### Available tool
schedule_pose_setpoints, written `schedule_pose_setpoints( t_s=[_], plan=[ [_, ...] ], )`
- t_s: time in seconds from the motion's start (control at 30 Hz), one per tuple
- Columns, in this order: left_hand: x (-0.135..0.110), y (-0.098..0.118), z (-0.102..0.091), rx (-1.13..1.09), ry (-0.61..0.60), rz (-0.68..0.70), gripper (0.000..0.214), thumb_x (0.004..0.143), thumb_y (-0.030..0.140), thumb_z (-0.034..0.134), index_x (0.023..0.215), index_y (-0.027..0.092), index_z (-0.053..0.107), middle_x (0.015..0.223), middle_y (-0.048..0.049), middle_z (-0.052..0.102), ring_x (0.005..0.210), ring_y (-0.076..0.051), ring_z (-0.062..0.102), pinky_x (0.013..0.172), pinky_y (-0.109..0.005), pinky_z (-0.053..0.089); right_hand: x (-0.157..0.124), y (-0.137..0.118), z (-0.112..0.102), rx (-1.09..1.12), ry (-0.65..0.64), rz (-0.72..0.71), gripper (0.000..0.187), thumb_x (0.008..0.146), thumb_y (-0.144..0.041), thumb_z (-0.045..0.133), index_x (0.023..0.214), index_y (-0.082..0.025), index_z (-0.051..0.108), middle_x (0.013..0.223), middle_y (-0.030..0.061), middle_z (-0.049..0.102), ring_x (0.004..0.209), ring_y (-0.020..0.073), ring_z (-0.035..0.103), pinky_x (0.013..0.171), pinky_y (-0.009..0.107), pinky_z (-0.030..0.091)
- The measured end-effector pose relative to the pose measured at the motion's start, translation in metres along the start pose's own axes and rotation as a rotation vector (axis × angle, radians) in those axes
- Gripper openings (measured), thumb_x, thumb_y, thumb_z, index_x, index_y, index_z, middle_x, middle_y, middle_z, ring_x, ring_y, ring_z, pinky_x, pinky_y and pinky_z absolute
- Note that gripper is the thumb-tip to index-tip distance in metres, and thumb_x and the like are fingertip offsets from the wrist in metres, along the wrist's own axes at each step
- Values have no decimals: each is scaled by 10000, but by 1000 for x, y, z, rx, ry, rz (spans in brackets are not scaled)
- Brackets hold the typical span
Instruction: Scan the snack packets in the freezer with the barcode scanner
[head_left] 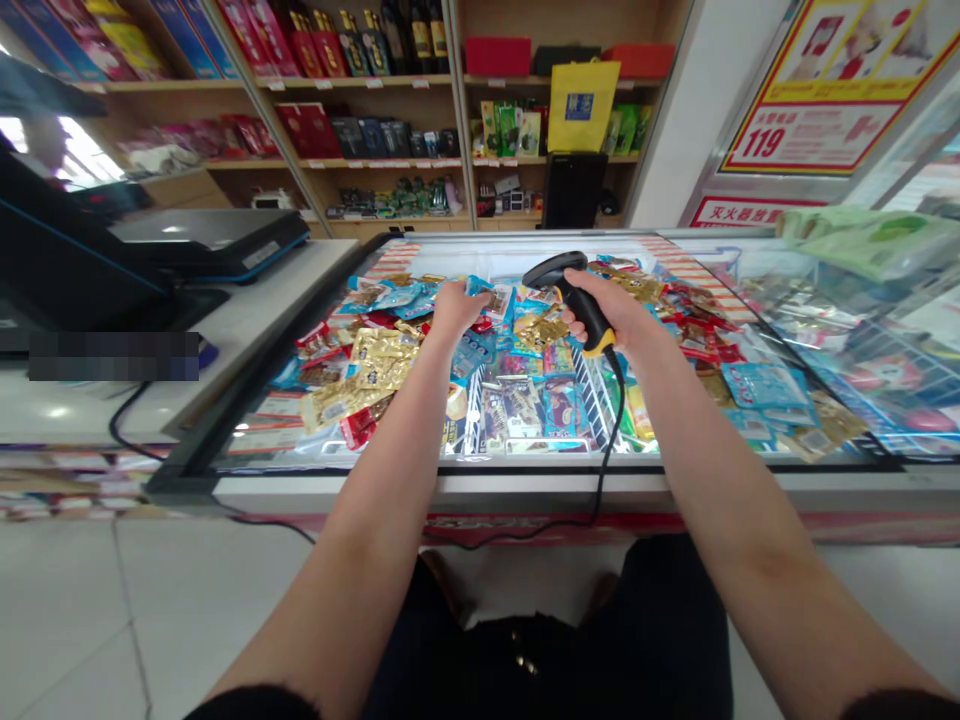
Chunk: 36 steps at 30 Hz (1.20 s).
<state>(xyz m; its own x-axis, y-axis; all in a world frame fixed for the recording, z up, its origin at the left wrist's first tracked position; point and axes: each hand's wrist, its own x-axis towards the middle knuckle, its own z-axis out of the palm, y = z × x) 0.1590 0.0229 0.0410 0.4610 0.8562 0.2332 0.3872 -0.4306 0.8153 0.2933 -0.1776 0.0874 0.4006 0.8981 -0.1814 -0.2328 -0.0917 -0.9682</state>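
My right hand (611, 310) is wrapped round a black and yellow barcode scanner (589, 305), whose head points left over the piled packets. A black cable hangs from the scanner's handle. Further left, my left hand (456, 310) is among small snack packets, its thumb stretched to the right and its other fingers mostly hidden. Between thumb and fingers shows a blue snack packet (475, 286), which the hand seems to grip. Gold packets (382, 358) lie to the left of that hand, and another gold packet (541, 328) lies below the scanner head.
The packets lie on a glass-topped chest freezer (555, 480) with wire baskets (474, 415) inside. A counter with a scale (210, 240) stands left. Shelves with boxes and bottles rise behind, with a yellow bag (581, 105). Green bags (874, 240) lie at right.
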Motion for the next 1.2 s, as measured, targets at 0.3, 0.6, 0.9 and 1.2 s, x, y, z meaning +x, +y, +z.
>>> schedule_pose_setpoints(
  t_s=[0.3, 0.6, 0.9, 1.2],
  plan=[
    [-4, -10, -13, -179, 24, -55, 87, 675, 198, 651, 731, 148, 607, 696, -12, 609, 619, -171, 646, 563, -288, 566, 9, -1, 34, -31, -14, 76, 304, 918, -478, 546, 825, -191, 508, 550, 30, 547, 399, 104, 469, 329, 199, 380],
    [-3, -12, -15, -188, 7, -54, 82, 660, 197, 667, 713, 158, 617, 684, -2, 626, 649, -185, 661, 567, -273, 573, 8, -3, 45, -45, -23, 70, 283, 946, -444, 504, 834, -185, 509, 527, 26, 537, 391, 110, 465, 330, 201, 374],
    [-4, -13, -15, -121, 5, -49, 95, 702, 238, 649, 750, 158, 635, 760, -29, 665, 692, -189, 667, 610, -285, 576, 10, -1, 43, -25, -22, 60, 313, 911, -480, 562, 777, -203, 503, 525, 27, 530, 395, 113, 456, 335, 209, 381],
    [-5, -12, -15, -85, 4, -13, 117, 705, 239, 626, 786, 159, 651, 794, -33, 678, 740, -194, 666, 671, -306, 567, 9, 1, 36, -12, -22, 60, 313, 917, -481, 543, 794, -194, 526, 538, 24, 534, 395, 106, 464, 335, 205, 387]
  ],
)
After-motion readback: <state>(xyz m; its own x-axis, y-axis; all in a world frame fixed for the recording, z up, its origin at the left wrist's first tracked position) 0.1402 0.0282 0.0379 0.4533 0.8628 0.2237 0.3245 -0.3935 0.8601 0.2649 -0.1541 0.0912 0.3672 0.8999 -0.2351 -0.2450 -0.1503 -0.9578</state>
